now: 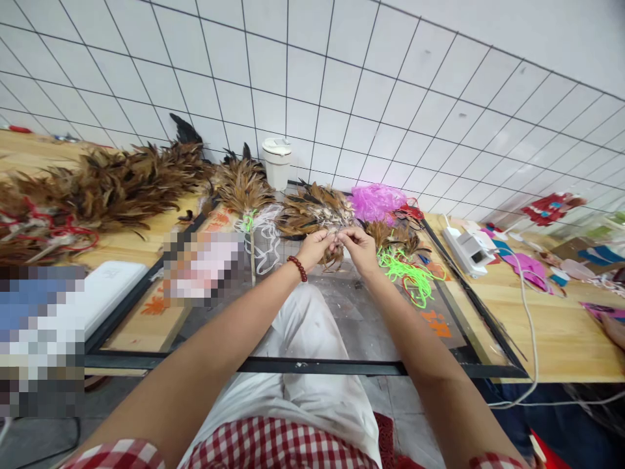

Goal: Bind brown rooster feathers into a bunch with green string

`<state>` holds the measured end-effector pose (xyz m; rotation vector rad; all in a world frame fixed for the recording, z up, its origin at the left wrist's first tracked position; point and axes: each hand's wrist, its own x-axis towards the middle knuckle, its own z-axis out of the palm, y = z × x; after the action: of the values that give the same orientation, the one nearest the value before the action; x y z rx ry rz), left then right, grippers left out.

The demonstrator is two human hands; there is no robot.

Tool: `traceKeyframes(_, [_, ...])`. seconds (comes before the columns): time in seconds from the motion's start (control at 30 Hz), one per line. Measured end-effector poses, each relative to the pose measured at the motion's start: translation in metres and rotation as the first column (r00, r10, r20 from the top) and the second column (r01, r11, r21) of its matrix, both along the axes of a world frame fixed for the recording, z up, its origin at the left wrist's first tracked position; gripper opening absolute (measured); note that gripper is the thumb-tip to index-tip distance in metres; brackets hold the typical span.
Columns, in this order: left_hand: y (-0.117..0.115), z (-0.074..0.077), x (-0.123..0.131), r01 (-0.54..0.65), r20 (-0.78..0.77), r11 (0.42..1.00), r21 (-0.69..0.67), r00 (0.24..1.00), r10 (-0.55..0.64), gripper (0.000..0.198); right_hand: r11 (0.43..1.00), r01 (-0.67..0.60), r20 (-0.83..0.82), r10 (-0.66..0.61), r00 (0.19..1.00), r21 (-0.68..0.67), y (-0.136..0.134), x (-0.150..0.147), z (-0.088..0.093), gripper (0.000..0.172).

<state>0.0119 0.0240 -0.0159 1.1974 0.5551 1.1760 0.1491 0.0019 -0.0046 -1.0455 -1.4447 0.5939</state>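
Note:
My left hand point(317, 250) and my right hand point(359, 249) meet over the glass-topped table, their fingertips pinched close together. Between them is a small brown feather point(333, 259), its tip hanging below the fingers. Which hand bears most of it is hard to make out. Just behind lies a pile of brown feathers point(312, 207) with pale quill ends. To the left stands a feather bundle point(244, 182) on a stick, with white cord point(267, 241) beside it. Bright green cord point(413, 277) lies to the right of my right hand, near a smaller feather clump point(398, 236).
A lidded white cup point(277, 163) stands by the gridded wall. Pink plastic point(377, 200) lies right of the feather pile. Long feather bundles point(112, 179) cover the left side. A white power strip point(466, 247) with a cable sits right. Black framing point(312, 366) edges the glass.

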Motion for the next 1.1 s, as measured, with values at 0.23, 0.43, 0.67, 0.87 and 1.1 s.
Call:
traceKeyframes(0.23, [-0.004, 0.002, -0.001, 0.114, -0.036, 0.993, -0.030, 0.993, -0.115, 0.031, 0.986, -0.152, -0.074, 0.146, 0.987, -0.072, 0.002, 0.005, -0.002, 0.024])
traceKeyframes(0.43, [-0.007, 0.004, -0.003, 0.241, -0.015, 0.960, -0.144, 0.969, -0.246, 0.028, 0.968, -0.239, 0.020, 0.241, 0.970, -0.073, 0.004, 0.012, -0.002, 0.022])
traceKeyframes(0.67, [-0.008, 0.005, 0.001, 0.174, 0.084, 0.978, -0.110, 0.983, -0.166, 0.032, 0.994, -0.086, 0.070, 0.091, 0.993, -0.064, 0.008, 0.010, -0.004, 0.022])
traceKeyframes(0.87, [-0.001, 0.009, -0.006, 0.012, 0.246, 0.970, -0.242, 0.968, 0.050, 0.030, 0.996, 0.092, 0.455, -0.087, 0.886, 0.012, 0.015, 0.028, -0.014, 0.016])
traceKeyframes(1.1, [0.000, 0.012, -0.009, -0.024, 0.203, 0.946, -0.322, 0.975, 0.093, 0.029, 0.945, 0.325, 0.836, -0.166, 0.523, -0.016, 0.003, 0.021, -0.018, 0.046])
